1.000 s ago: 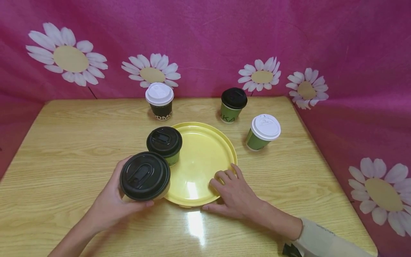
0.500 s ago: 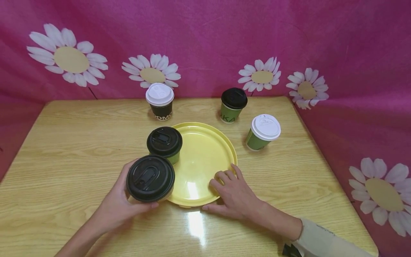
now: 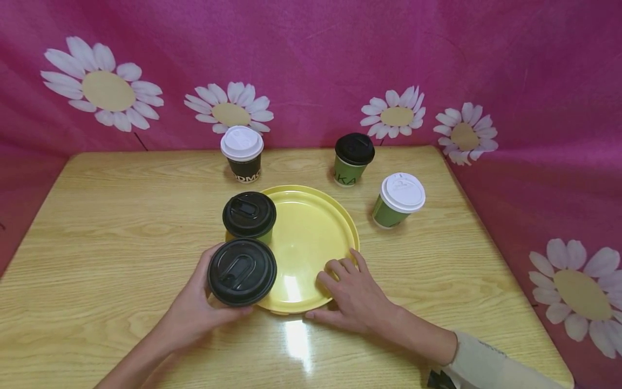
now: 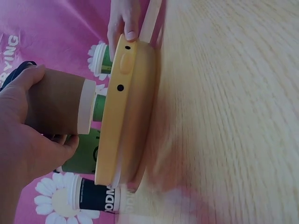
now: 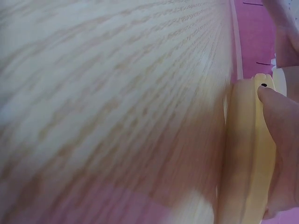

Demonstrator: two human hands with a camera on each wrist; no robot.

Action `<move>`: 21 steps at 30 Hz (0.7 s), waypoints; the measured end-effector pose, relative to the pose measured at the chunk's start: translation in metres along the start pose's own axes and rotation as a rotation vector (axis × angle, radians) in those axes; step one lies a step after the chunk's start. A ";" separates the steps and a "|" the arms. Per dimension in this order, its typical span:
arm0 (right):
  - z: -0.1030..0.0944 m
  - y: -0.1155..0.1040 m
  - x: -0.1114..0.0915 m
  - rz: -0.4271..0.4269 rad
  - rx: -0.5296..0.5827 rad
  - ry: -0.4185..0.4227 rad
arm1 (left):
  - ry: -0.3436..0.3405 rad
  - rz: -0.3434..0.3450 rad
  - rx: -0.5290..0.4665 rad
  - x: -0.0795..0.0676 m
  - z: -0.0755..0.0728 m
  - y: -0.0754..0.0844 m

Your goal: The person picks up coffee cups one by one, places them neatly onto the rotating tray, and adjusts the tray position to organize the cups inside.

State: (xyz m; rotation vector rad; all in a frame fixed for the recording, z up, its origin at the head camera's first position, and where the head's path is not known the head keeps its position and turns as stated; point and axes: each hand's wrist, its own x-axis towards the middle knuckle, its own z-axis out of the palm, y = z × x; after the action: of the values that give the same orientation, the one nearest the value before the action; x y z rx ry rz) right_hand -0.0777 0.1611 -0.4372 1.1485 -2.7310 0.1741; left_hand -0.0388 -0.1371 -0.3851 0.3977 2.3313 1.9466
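My left hand [image 3: 194, 310] grips a brown paper coffee cup [image 4: 56, 100] with a black lid [image 3: 242, 272]. This cup overlaps the front-left part of a round yellow tray [image 3: 306, 227]; in the left wrist view its white base faces the tray across a small gap. Right behind it, a green coffee cup with a black lid [image 3: 249, 214] stands upright at the tray's left side. My right hand [image 3: 357, 297] holds the tray's front-right rim, fingers over the inside and thumb [image 5: 268, 95] against the outer wall.
A black cup with a white lid [image 3: 244, 156] stands at the back left of the wooden table [image 3: 121, 216]. Back right are a green cup with a black lid [image 3: 351, 165] and a green cup with a white lid [image 3: 396, 200]. A pink flowered cloth [image 3: 311, 65] hangs behind.
My left hand has carried the brown cup to the right, further over the tray and in front of the green cup. My right hand and the tray have stayed in place.
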 end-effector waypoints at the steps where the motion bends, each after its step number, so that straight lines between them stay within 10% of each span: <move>1: 0.000 0.000 0.000 -0.001 -0.001 0.000 | -0.005 -0.001 0.001 0.001 0.001 -0.001; 21: 0.002 0.000 0.000 -0.003 0.007 0.033 | -0.049 0.038 -0.003 0.012 0.020 -0.010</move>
State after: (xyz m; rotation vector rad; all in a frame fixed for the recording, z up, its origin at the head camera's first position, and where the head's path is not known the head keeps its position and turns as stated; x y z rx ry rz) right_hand -0.0781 0.1603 -0.4388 1.1413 -2.7016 0.2004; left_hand -0.0473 -0.1168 -0.3973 0.4873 2.3066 1.9339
